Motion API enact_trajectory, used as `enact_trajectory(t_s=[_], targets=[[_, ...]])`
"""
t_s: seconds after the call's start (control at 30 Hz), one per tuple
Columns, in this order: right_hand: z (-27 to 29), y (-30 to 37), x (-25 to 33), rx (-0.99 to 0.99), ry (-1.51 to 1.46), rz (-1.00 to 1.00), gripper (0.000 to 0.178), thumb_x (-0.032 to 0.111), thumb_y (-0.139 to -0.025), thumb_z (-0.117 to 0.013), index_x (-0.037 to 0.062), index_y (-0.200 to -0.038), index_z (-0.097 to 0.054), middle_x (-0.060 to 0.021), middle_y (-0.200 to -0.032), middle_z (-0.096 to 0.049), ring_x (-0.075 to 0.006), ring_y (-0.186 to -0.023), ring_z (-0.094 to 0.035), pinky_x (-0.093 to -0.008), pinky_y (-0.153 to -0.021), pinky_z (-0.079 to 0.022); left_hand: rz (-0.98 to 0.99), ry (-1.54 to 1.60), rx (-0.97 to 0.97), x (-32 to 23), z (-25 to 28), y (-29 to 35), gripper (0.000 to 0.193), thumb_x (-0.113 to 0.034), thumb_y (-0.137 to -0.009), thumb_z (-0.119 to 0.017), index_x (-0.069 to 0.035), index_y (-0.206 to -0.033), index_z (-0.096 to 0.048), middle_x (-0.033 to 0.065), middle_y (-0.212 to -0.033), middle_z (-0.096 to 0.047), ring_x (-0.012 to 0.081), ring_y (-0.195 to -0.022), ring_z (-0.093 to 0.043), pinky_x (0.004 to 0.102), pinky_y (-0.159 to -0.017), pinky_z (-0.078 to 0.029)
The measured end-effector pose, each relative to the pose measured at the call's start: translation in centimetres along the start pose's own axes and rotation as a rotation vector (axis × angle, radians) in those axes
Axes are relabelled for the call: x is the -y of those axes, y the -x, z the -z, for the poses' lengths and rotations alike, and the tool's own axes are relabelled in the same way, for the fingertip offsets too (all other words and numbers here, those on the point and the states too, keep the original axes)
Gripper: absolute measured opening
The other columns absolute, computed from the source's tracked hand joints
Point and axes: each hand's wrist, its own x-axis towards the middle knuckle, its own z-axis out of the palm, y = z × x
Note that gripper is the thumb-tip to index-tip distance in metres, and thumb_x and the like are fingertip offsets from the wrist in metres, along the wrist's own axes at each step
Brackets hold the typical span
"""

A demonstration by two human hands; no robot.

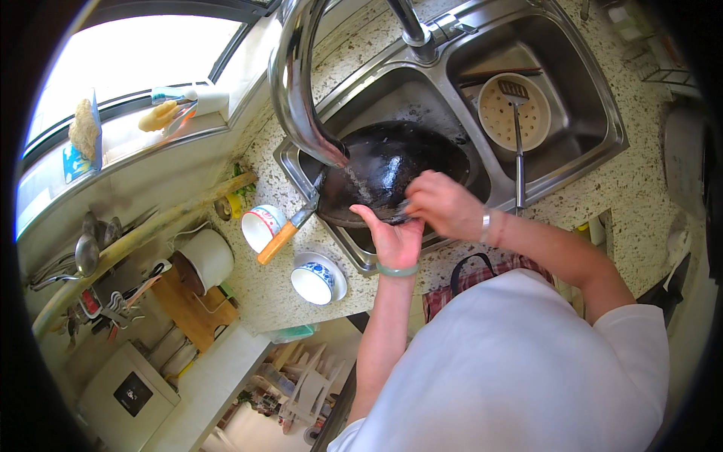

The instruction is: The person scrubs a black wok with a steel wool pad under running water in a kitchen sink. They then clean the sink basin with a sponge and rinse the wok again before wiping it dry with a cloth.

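- left hand [399, 242] is set, thumb raised, against the near edge of the dark pan [422, 147]; its fingers are hidden, so whether a grip is made cannot be told.
- right hand [448, 205] is bent over the same edge with curled fingers; whatever may be held is too blurred to be told.
- the pan is seen in the left basin [407, 94], its wooden handle [279, 244] reaching over the bench [263, 290], its rim partly covered by the tap [290, 83].
- dark sticks [520, 73] are half hidden by the colander [493, 124].
- the marking on the pale box [105, 410] is too small to be read.
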Motion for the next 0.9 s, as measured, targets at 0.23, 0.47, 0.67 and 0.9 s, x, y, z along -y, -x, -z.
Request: enact_trajectory(t_s=[0.23, 0.47, 0.67, 0.9], targets=[[2.7, 2.3, -1.2, -0.05, -0.002, -0.151, 0.014, -0.001, -0.074, -0.067, 0.0007, -0.083, -0.056, -0.0117, -0.089, -0.055, -0.0293, -0.082, -0.053, -0.0356, -0.072, -0.046, -0.103, -0.131, -0.051, 0.8, -2.9, 0.3, 0.076, -0.071, -0.085, -0.036, -0.015, -0.138, -0.041, 0.0075, -0.138, -0.047, 0.0265, -0.124, -0.046, 0.0495, -0.102, -0.04], [-0.3, -0.1, 0.0, 0.003, -0.038, -0.011, 0.01, 0.004, -0.071, -0.065, 0.004, -0.078, -0.059, -0.0091, -0.087, -0.055, -0.0264, -0.084, -0.054, -0.0353, -0.074, -0.044, -0.033, -0.058, -0.05, -0.6, -0.5, -0.1, 0.076, -0.07, -0.085, -0.04, -0.015, -0.137, -0.042, 0.0059, -0.137, -0.047, 0.0244, -0.12, -0.047, 0.0477, -0.105, -0.036], [3.4, 3.0, -2.5, -0.091, 0.001, -0.248, 0.01, 0.001, -0.074, -0.066, 0.002, -0.079, -0.057, -0.0112, -0.087, -0.055, -0.029, -0.085, -0.054, -0.0381, -0.075, -0.045, -0.102, -0.07, -0.096, 0.8, -3.8, 0.1, 0.076, -0.069, -0.085, -0.039, -0.015, -0.139, -0.041, 0.0079, -0.138, -0.046, 0.0274, -0.126, -0.043, 0.0512, -0.106, -0.036], [-0.2, -0.7, 0.2, 0.005, -0.015, 0.011, 0.013, 0.007, -0.068, -0.066, 0.0051, -0.08, -0.06, -0.0089, -0.09, -0.057, -0.0264, -0.086, -0.055, -0.0352, -0.075, -0.044, -0.068, -0.038, -0.127, 0.3, -2.2, -0.1, 0.073, -0.07, -0.087, -0.036, -0.018, -0.138, -0.041, 0.0037, -0.136, -0.048, 0.0233, -0.121, -0.046, 0.0454, -0.104, -0.038]])
